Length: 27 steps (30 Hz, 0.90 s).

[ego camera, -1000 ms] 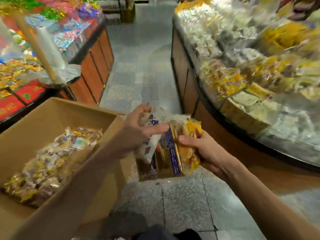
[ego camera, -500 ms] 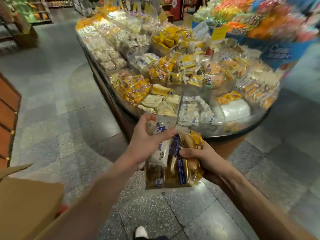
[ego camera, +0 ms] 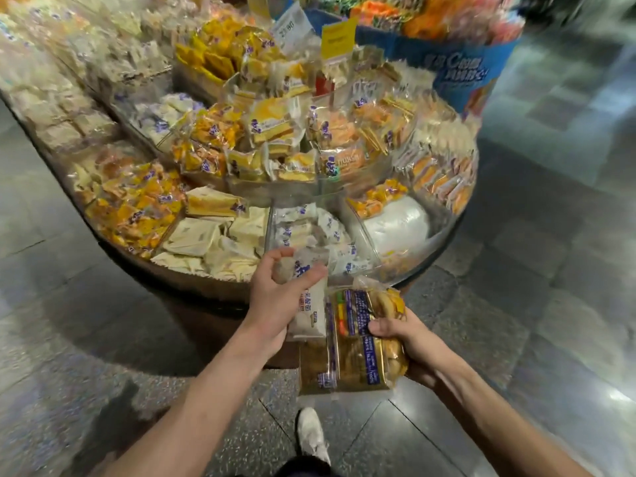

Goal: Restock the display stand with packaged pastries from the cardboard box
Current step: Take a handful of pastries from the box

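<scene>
My left hand [ego camera: 278, 297] grips a white packaged pastry [ego camera: 309, 315] with blue print, thumb over its top. My right hand [ego camera: 409, 342] holds a bundle of clear-wrapped golden pastries [ego camera: 351, 352] with blue labels from below and the side. Both hands hover just in front of the rounded display stand [ego camera: 206, 290], near its front rim. Right beyond my left hand is a compartment of white pastry packs [ego camera: 309, 228]. The cardboard box is out of view.
The stand holds several clear-walled compartments: orange-yellow packs [ego camera: 137, 204], cream wedge packs [ego camera: 213, 239], a white bag [ego camera: 395, 225], upper tiers of yellow cakes [ego camera: 272, 129]. A blue promotional bin [ego camera: 457, 70] stands behind. My white shoe [ego camera: 311, 435] is on the grey tiled floor.
The view swung from the cardboard box to the display stand and came closer. Both hands kept their packs and now sit nearer the stand's front rim.
</scene>
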### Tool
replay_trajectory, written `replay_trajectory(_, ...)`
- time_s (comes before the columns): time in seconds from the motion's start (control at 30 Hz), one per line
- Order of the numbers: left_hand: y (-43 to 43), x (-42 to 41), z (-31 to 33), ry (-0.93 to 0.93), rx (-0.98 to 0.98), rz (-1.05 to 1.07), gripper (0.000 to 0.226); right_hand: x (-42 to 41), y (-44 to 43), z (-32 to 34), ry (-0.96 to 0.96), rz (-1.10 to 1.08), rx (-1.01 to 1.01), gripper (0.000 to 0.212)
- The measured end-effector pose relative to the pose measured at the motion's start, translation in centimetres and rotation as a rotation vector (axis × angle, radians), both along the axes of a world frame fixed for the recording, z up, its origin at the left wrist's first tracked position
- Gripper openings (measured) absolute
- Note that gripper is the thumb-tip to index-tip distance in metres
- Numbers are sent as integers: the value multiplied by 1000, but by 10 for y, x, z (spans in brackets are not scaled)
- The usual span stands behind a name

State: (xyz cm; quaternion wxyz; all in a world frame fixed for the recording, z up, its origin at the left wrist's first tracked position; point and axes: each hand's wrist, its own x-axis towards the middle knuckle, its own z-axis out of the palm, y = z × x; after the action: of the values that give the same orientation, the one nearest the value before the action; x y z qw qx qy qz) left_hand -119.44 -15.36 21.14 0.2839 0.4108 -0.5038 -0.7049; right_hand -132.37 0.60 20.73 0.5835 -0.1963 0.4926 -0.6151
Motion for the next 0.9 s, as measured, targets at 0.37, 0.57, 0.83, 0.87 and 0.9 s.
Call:
replay_trajectory(0.37, -86, -96, -11, -63, 118, 93, 47, -113, -60, -27, -109, -25, 106, 91)
replay_trajectory(0.57, -106, -135, -43, -180, 111, 208, 36, -200, -87, -52, -4, 17, 148, 83)
replay_trajectory(0.83, -118, -195, -87, -424, 64, 395, 19, -315, -127, -48, -12, 83, 204, 80)
replay_trajectory(0.87, -119, -202, -91, -409, 92, 412, 19, -325, -133, -46, -50, 56, 193, 87)
replay_trajectory(0.9, -120, -208, -96, -385, 122, 426, 21, -333, -139, -44, -76, 45, 185, 96)
